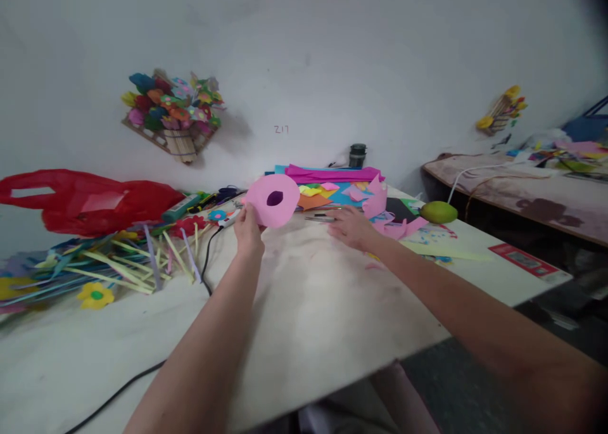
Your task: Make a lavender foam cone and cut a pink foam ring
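My left hand (247, 230) is closed, pinching the lower left edge of a round pink paper disc (263, 211) raised above the table. A dark purple oval (274, 198) shows in the disc's middle; whether it is a patch or a hole I cannot tell. My right hand (350, 227) reaches low over the table's far part, fingers stretched forward. Beside its fingertips lie thin, dark and metallic tools (320, 218), too blurred to name; contact with them is unclear. Curled pink paper scraps (377, 196) lie just right of that hand.
Coloured sheets (332, 173) are piled against the wall. A red plastic bag (104, 199), paper strips (123, 263) and a yellow paper flower (95, 295) occupy the left side. A black cable (208, 256) crosses the table. To the right sits a green-yellow round object (439, 212).
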Available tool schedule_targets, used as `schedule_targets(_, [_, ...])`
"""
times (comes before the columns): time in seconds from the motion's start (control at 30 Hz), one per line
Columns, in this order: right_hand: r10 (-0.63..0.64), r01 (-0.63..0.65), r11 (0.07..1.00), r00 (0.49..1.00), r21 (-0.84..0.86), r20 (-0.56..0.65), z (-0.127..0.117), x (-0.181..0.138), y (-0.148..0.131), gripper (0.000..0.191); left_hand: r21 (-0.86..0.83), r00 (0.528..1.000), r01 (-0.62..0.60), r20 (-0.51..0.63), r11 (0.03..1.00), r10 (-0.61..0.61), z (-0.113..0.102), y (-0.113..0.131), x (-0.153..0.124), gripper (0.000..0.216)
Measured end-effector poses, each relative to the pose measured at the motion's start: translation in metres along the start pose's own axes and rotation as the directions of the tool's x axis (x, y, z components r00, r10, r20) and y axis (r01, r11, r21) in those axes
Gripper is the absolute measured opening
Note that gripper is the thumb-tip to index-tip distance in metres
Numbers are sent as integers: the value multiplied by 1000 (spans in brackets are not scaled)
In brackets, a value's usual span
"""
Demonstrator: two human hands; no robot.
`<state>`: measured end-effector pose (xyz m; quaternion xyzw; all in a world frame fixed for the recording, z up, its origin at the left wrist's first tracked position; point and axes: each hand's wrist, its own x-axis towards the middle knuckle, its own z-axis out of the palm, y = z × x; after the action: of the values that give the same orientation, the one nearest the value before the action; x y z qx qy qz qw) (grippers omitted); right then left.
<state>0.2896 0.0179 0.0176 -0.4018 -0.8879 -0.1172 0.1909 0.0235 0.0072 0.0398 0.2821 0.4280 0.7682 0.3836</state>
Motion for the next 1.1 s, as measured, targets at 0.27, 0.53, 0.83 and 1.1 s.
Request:
schedule_targets(0.27, [616, -191, 108, 783, 976, 85, 24, 76, -77, 42, 61, 997, -65, 35, 996, 63, -14, -6, -1, 42])
schedule_targets(0.53, [679, -71, -225, 704, 972, 208, 35, 100, -100, 30, 63, 999, -32, 27, 997, 31, -29, 4, 0, 35])
schedule_targets(0.83, [507, -19, -238, 850, 971, 141, 32, 78, -83, 30, 130, 950, -116, 305, 985, 72, -46, 18, 14, 42])
schedule_targets(1.1, [474, -26, -190, 873, 981, 115, 27, 71, -74, 21, 103, 733, -107, 680, 989, 8, -57, 30, 10, 72])
